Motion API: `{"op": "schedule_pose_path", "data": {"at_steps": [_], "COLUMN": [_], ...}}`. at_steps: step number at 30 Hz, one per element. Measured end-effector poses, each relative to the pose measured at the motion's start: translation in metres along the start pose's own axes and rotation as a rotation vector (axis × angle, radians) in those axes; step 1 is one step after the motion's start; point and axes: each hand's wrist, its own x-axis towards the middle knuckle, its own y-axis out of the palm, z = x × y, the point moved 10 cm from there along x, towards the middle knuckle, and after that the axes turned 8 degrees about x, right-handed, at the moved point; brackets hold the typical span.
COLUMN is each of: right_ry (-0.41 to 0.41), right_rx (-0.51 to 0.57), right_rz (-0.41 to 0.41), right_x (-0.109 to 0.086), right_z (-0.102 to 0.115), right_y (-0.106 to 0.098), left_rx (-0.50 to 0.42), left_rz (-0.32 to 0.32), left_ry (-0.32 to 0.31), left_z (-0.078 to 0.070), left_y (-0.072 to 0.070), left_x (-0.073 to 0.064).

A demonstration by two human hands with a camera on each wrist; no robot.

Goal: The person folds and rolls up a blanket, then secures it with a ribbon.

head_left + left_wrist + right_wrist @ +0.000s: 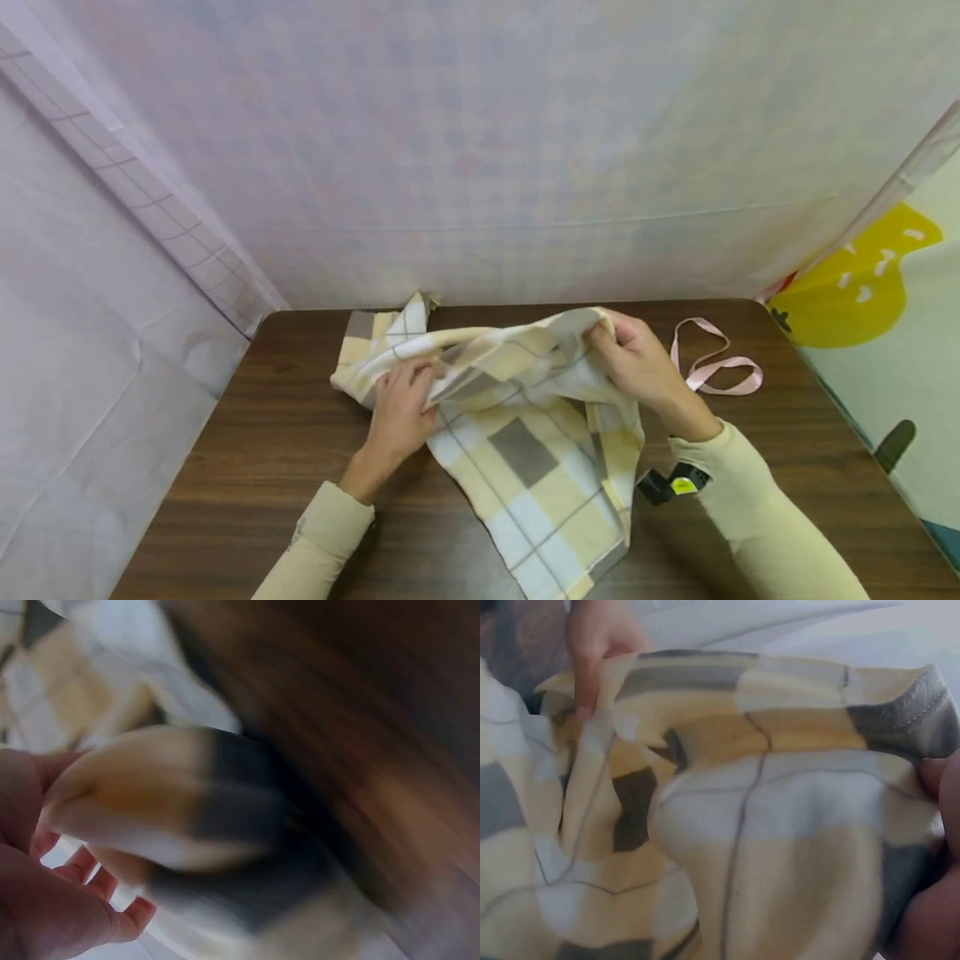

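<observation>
The right hand (641, 362) and, blur permitting, the left hand (405, 408) pinch the checked cloth (525, 450), bunched and partly raised over the table (247, 467). Uneven tension could twist folds or free an edge.

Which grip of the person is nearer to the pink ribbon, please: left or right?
Right. The right grip, holding the checked cloth, is just left of the pink ribbon; the left grip is farther left, on the same cloth.

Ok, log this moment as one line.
left hand: grips checked cloth | right hand: pinches cloth edge | pink ribbon: lies on table
</observation>
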Motion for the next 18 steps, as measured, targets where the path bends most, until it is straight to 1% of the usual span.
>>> {"op": "schedule_pose_path", "data": {"at_steps": [3, 5, 7, 9, 11, 14, 16, 17, 18], "right_ry": [0.04, 0.064, 0.082, 0.094, 0.1, 0.103, 0.1, 0.103, 0.103], "right_rx": [0.062, 0.103, 0.148, 0.194, 0.218, 0.241, 0.236, 0.245, 0.261], "right_rz": [-0.016, -0.017, -0.018, -0.017, -0.032, -0.096, -0.147, -0.168, -0.189], "right_x": [-0.001, -0.002, -0.004, -0.006, -0.007, -0.009, -0.009, -0.01, -0.01], "right_z": [-0.004, -0.006, -0.007, -0.006, -0.004, -0.001, 0.001, 0.001, 0.001], "right_y": [-0.01, -0.015, -0.018, -0.021, -0.025, -0.037, -0.048, -0.054, -0.058], "left_rx": [0.036, 0.062, 0.098, 0.109, 0.084, -0.02, -0.083, -0.12, -0.165], "left_rz": [-0.108, -0.169, -0.216, -0.259, -0.28, -0.278, -0.257, -0.237, -0.199], "left_ry": [-0.073, -0.118, -0.156, -0.178, -0.175, -0.148, -0.14, -0.149, -0.171], "left_z": [0.027, 0.044, 0.056, 0.065, 0.071, 0.081, 0.087, 0.091, 0.095], "left_y": [-0.012, -0.021, -0.028, -0.037, -0.047, -0.062, -0.072, -0.076, -0.078], "left_x": [-0.005, -0.007, -0.008, -0.008, -0.006, 0.0, 0.003, 0.004, 0.005]}}
